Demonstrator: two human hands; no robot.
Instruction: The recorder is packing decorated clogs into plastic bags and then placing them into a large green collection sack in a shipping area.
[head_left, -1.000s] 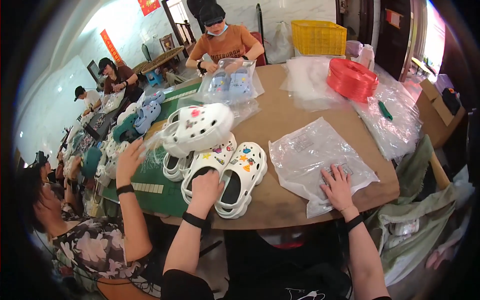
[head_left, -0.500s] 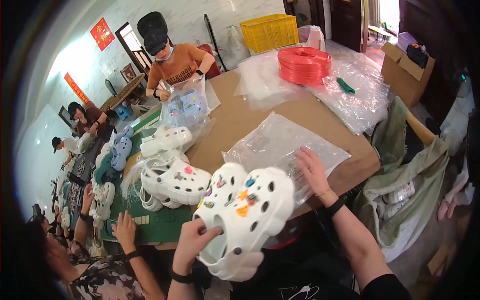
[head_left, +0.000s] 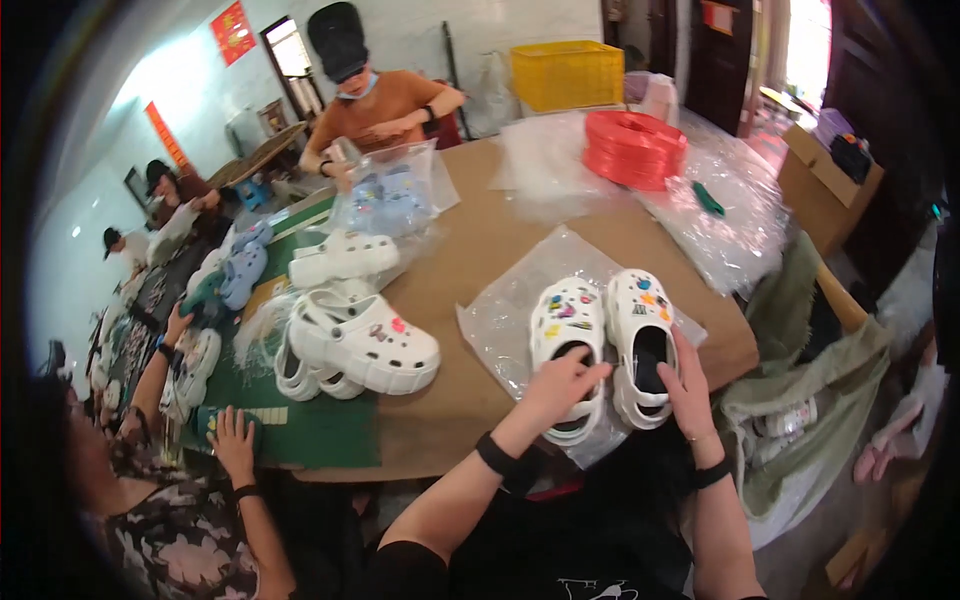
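Two white clogs with colourful charms lie side by side on a flat clear plastic bag (head_left: 497, 312), openings up and toes pointing away from me. On the left clog (head_left: 572, 308), my left hand (head_left: 562, 388) grips the heel end, its fingers reaching into the opening. My right hand (head_left: 690, 392) holds the right clog (head_left: 637, 300) by its outer side near the heel, thumb at the dark opening. To the left, more white clogs (head_left: 370, 345) are piled up, one resting on others.
Across the table (head_left: 450, 300), a person (head_left: 375, 115) handles a bag of blue clogs (head_left: 390, 200). Another person's hand (head_left: 232, 440) is at the left on the green mat (head_left: 335, 440). A red ribbon roll (head_left: 635, 150) and plastic sheets (head_left: 725, 230) sit at the back right. A green sack (head_left: 800, 380) stands right.
The white clogs, held tilted up by my left hand, have moved right and down onto the plastic bag. My right hand has come from the bag onto the right clog.
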